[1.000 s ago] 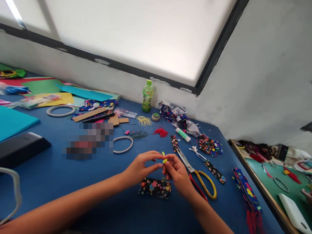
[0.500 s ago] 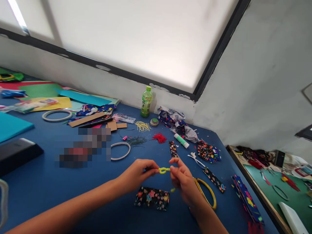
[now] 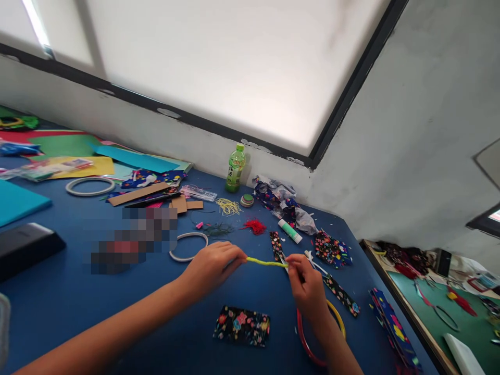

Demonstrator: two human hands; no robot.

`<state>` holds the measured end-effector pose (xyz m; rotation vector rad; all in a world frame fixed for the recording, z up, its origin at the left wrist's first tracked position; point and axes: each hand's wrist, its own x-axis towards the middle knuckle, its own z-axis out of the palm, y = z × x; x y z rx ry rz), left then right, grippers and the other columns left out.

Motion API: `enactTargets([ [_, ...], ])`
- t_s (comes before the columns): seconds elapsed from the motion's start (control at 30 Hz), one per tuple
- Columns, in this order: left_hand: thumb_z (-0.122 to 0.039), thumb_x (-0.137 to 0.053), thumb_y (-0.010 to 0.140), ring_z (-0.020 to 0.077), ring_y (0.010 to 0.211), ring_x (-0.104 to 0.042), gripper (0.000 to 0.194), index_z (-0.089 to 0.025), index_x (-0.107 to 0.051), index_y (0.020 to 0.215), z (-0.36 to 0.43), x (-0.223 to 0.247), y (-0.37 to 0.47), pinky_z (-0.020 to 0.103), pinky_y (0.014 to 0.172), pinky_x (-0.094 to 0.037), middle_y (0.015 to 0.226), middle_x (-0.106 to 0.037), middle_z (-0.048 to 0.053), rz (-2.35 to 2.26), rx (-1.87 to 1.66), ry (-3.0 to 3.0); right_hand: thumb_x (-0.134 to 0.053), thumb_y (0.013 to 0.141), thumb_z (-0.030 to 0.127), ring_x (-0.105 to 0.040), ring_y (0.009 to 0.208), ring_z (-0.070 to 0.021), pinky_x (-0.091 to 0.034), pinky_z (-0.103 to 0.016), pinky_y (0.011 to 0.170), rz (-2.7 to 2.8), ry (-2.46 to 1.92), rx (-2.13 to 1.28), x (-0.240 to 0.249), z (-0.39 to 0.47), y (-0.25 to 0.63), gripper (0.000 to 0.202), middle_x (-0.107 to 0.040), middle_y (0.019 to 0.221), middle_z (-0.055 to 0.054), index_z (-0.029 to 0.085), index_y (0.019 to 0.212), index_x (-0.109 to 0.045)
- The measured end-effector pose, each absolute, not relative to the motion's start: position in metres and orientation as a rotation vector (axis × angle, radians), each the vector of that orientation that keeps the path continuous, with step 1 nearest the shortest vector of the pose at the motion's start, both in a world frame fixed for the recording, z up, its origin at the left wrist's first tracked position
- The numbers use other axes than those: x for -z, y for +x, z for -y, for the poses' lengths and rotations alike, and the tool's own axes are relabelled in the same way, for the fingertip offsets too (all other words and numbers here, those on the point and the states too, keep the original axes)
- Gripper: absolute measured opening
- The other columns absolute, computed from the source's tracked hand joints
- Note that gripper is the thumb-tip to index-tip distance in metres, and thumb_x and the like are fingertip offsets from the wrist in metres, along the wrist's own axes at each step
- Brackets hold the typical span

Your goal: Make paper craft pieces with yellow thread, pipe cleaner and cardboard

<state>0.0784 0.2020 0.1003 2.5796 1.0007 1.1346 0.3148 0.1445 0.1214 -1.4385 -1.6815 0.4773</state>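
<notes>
Head view, and a yellow-green cord point(image 3: 265, 262) is being held up over the blue table point(image 3: 175, 338), nearly straight. It's pinched in the fingertips of the left hand point(image 3: 213, 265) on one side and the right hand point(image 3: 307, 284) on the other, so both are clamped on it but kept apart. With the cord as clock centre, a flowery fabric piece point(image 3: 242, 326) is laid flat between 6 and 7 o'clock, and scissors point(image 3: 301, 336) are partly hidden around 5. A glue stick point(image 3: 289, 231) can be spotted at 1, red threads point(image 3: 254, 226) are bunched between 11 and 12
</notes>
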Motion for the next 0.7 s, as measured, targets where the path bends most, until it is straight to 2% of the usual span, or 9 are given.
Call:
enactTargets([
  [0.1,-0.027,-0.047,0.093,0.0167,0.078,-0.065,0.022,-0.019,-0.065,0.084,-0.203,-0.097,0.081,0.028,0.074,-0.048,0.082,-0.071,0.003,-0.893,-1.157,2.640,-0.041,0.092,0.025,-0.058,0.070,-0.0161,-0.044,-0.028,0.065,1.901,-1.442,-0.189,-0.121,-0.144,0.314,0.022,-0.064,0.081,-0.005,0.019,0.095,-0.061],
  [0.17,-0.027,-0.046,0.094,0.0167,0.079,-0.065,0.023,-0.019,-0.065,0.085,-0.200,-0.095,0.084,0.028,0.075,-0.047,0.085,-0.071,0.004,-0.850,-1.156,2.665,-0.041,0.092,0.025,-0.061,0.090,-0.0213,-0.046,-0.034,0.081,1.991,-1.395,-0.088,-0.118,-0.144,0.310,0.023,-0.066,0.097,-0.010,0.018,0.102,-0.060],
  [0.23,-0.026,-0.046,0.094,0.0167,0.079,-0.065,0.022,-0.019,-0.065,0.086,-0.197,-0.092,0.086,0.028,0.074,-0.047,0.085,-0.071,0.004,-0.861,-1.137,2.662,-0.044,0.091,0.027,-0.060,0.098,-0.0243,-0.045,-0.039,0.087,2.099,-1.337,-0.058,-0.113,-0.142,0.302,0.024,-0.067,0.102,-0.011,0.018,0.107,-0.059],
  [0.33,-0.025,-0.046,0.094,0.0173,0.075,-0.065,0.020,-0.018,-0.064,0.088,-0.192,-0.089,0.088,0.028,0.071,-0.048,0.082,-0.070,0.003,-0.902,-1.098,2.637,-0.044,0.093,0.030,-0.063,0.093,-0.0234,-0.047,-0.036,0.082,2.184,-1.324,-0.184,-0.107,-0.136,0.290,0.024,-0.069,0.099,-0.010,0.019,0.109,-0.059],
  [0.47,-0.017,-0.041,0.095,0.0194,0.077,-0.066,0.021,-0.016,-0.060,0.104,-0.189,-0.086,0.090,0.031,0.070,-0.049,0.091,-0.071,0.006,-0.831,-1.111,2.717,-0.037,0.095,0.024,-0.062,0.065,-0.0164,-0.044,-0.025,0.060,2.118,-1.440,-0.401,-0.103,-0.130,0.279,0.022,-0.068,0.078,-0.005,0.020,0.098,-0.058],
  [0.53,-0.014,-0.040,0.094,0.0202,0.082,-0.065,0.023,-0.015,-0.056,0.110,-0.186,-0.085,0.092,0.032,0.073,-0.048,0.096,-0.070,0.007,-0.739,-1.084,2.805,-0.036,0.094,0.023,-0.059,0.059,-0.0148,-0.041,-0.023,0.057,2.084,-1.468,-0.435,-0.102,-0.130,0.278,0.021,-0.064,0.071,-0.002,0.020,0.092,-0.057],
  [0.7,-0.011,-0.046,0.090,0.0183,0.070,-0.061,0.013,-0.016,-0.057,0.094,-0.177,-0.083,0.094,0.029,0.063,-0.045,0.081,-0.065,0.004,-0.785,-0.833,2.834,-0.037,0.094,0.024,-0.057,0.059,-0.0136,-0.040,-0.022,0.058,2.120,-1.473,-0.529,-0.099,-0.133,0.278,0.022,-0.061,0.068,-0.001,0.020,0.088,-0.058],
])
